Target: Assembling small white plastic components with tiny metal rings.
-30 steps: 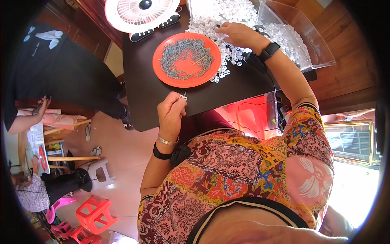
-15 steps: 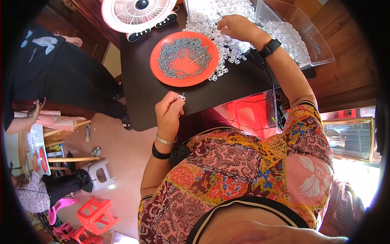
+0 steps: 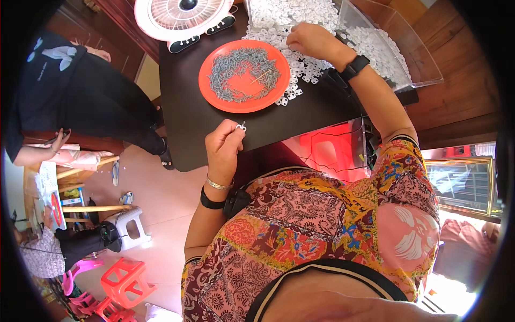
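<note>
1. Pinching a small white plastic piece [image 3: 241, 126] between thumb and fingertips, the left hand [image 3: 224, 146] is closed on it, raised above the near edge of the dark table [image 3: 188, 129].
2. The right hand [image 3: 312, 41] reaches far across the table and rests palm-down on the heap of white plastic pieces [image 3: 300, 64]; its fingers curl into the heap, and whether they actually grip anything I cannot tell.
3. An orange round plate [image 3: 244, 76] sits between the two hands, just left of the heap, covered with small grey metal bits [image 3: 236, 70]; a thin pale stick lies among them.
4. A clear plastic bin [image 3: 397, 59] stands at the far right of the table, open-topped and holding more white pieces.
5. A white round fan [image 3: 182, 16] lies at the table's far edge, just beyond the plate.
6. Red plastic stools [image 3: 126, 282] stand on the floor to the left, well apart from the table.
</note>
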### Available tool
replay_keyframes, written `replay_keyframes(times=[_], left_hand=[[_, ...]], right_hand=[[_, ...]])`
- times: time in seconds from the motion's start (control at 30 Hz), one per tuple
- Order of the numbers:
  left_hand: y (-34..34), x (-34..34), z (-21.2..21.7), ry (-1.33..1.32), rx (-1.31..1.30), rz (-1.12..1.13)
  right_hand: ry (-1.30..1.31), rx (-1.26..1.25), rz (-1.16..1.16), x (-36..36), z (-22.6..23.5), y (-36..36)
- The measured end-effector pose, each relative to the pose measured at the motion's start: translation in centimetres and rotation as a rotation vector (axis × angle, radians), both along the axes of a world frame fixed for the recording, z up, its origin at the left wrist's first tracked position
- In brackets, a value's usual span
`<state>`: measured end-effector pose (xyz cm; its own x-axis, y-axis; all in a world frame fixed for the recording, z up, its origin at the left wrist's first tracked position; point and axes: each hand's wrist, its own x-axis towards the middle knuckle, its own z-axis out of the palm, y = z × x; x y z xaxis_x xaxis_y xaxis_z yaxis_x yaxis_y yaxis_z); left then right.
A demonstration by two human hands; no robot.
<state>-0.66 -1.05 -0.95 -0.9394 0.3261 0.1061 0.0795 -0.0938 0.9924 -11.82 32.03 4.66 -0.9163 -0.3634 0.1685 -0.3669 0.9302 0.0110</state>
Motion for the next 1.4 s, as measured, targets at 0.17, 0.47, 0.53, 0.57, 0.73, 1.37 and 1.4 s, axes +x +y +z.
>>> replay_keyframes(times=[0.17,0.47,0.53,0.57,0.73,1.37,1.4], left_hand=[[-0.1,0.0,0.1,-0.039,-0.006,0.011],[0.7,-0.4,3.3,-0.021,-0.03,0.01],[1.4,-0.4,4.3,0.085,-0.003,-0.006],[1.6,-0.3,4.6,0.104,-0.019,-0.017],[2.1,-0.3,4.4,0.076,0.03,-0.057],[1.8,-0.3,2.9,0.031,-0.022,-0.036],[1.8,0.1,3.0,0.139,-0.108,0.02]], right_hand=[[0.148,-0.231,-0.019,1.5,1.2,-1.0],[-0.429,-1.482,0.159,9.0,1.3,-8.5],[-0.477,-1.57,0.16,10.1,0.1,-9.7],[-0.492,-1.626,0.189,10.6,-0.2,-10.2],[-0.424,-1.677,0.174,11.9,-1.9,-12.1],[-0.384,-1.647,0.12,12.7,-3.2,-13.2],[-0.401,-1.698,0.062,12.5,-3.2,-13.0]])
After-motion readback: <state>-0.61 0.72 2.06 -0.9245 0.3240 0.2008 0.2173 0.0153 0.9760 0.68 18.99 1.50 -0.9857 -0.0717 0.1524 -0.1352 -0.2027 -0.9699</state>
